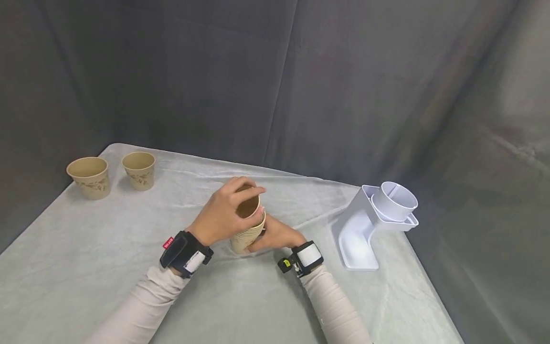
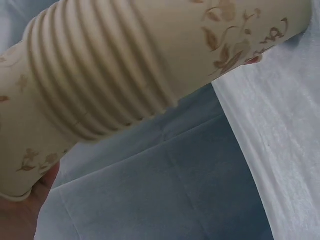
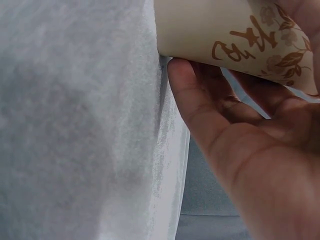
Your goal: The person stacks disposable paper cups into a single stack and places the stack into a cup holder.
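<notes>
A stack of beige paper cups (image 1: 238,243) with brown floral print stands on the table in front of me. My left hand (image 1: 221,212) grips the topmost cup (image 1: 248,207) by its rim, thumb on the near side and fingers on the far side. That cup sticks up out of the stack, its lower part still inside; the left wrist view shows its wall (image 2: 22,145) beyond the nested rims (image 2: 95,70). My right hand (image 1: 280,235) holds the stack low down from the right. In the right wrist view its fingers (image 3: 192,95) curl round the printed side near the base.
Two single paper cups stand upright at the far left, a nearer one (image 1: 92,184) and another (image 1: 141,174). To the right is a white plastic stand (image 1: 358,239) with a round tube (image 1: 394,201) on top. Grey curtains (image 1: 275,86) border the cloth-covered table.
</notes>
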`<action>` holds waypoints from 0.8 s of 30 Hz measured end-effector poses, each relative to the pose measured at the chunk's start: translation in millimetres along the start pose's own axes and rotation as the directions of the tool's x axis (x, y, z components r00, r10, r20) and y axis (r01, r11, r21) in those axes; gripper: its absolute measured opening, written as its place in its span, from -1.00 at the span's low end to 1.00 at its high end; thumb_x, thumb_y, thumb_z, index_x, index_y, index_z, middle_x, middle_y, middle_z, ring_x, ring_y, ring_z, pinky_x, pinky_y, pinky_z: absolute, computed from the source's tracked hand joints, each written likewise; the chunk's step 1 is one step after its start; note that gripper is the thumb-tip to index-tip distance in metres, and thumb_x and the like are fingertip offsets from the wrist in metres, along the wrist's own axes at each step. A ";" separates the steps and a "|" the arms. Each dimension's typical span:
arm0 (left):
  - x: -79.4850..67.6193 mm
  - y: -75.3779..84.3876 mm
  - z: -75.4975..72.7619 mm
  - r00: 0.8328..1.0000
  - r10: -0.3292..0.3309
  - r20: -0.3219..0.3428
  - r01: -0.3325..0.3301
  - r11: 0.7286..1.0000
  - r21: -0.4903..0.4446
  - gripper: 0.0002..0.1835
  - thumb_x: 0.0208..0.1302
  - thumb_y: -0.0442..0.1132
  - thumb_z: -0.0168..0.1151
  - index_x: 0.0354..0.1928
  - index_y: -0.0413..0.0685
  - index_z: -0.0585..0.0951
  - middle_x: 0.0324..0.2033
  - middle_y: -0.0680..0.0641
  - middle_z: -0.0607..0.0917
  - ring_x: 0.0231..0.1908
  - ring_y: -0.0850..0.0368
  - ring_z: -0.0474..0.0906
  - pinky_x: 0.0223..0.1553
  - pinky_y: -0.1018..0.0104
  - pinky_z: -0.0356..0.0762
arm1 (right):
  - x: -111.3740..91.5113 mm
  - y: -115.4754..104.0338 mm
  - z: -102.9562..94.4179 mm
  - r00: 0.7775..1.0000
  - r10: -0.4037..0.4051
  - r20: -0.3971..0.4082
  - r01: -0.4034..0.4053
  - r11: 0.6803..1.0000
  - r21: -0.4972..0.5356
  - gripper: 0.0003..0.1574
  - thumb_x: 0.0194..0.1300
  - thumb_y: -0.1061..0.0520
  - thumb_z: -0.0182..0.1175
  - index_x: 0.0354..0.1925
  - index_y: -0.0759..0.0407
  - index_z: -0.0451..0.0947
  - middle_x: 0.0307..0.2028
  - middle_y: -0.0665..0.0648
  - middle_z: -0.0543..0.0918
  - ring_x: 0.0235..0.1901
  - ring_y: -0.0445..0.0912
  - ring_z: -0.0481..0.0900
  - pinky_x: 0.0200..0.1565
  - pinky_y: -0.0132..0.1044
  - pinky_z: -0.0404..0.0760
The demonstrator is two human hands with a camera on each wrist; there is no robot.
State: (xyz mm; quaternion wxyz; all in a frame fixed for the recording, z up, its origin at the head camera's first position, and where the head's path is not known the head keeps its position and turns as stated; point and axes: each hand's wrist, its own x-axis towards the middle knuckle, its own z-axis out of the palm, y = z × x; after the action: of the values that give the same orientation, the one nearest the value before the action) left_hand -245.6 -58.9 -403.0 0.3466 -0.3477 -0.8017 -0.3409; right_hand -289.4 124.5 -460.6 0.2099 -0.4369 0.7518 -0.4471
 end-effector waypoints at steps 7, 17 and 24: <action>-0.8 -1.4 11.7 0.999 0.012 0.038 -0.015 0.998 0.060 -0.64 0.13 -0.02 0.11 -0.03 0.12 0.61 -0.15 0.05 0.53 -0.11 0.19 0.41 -0.17 0.24 0.51 | -1.0 -3.2 -1.4 1.000 0.016 -0.010 -0.017 0.999 -0.040 -0.22 -0.18 0.26 0.43 0.05 0.11 0.34 -0.09 0.06 0.56 -0.13 -0.12 0.53 -0.03 -0.21 0.51; -15.9 3.3 38.0 0.977 -0.075 0.197 0.035 0.979 0.203 -0.63 0.15 -0.01 0.10 -0.07 -0.01 0.62 -0.17 -0.01 0.57 -0.09 0.08 0.45 -0.02 0.14 0.42 | -3.7 -12.5 -0.3 0.998 0.061 -0.017 -0.062 0.987 -0.150 -0.14 -0.16 0.24 0.41 0.14 0.19 0.29 -0.02 0.06 0.51 -0.09 -0.15 0.48 -0.02 -0.28 0.49; -18.4 2.8 39.7 0.979 -0.115 0.170 0.080 0.977 0.199 -0.63 0.12 0.01 0.11 -0.08 0.01 0.62 -0.20 0.02 0.55 -0.12 0.10 0.43 -0.08 0.14 0.44 | -2.3 -13.9 -0.4 0.999 0.038 -0.015 -0.040 0.982 -0.182 -0.12 -0.19 0.22 0.43 0.14 0.17 0.29 -0.04 0.02 0.52 -0.10 -0.16 0.49 -0.02 -0.29 0.49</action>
State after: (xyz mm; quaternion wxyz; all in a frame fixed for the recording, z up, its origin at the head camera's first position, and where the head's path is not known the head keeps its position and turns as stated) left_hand -246.4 -32.0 -437.7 0.2869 -0.3024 -0.8750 -0.2462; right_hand -282.0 123.6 -448.7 0.1733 -0.4371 0.7991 -0.3747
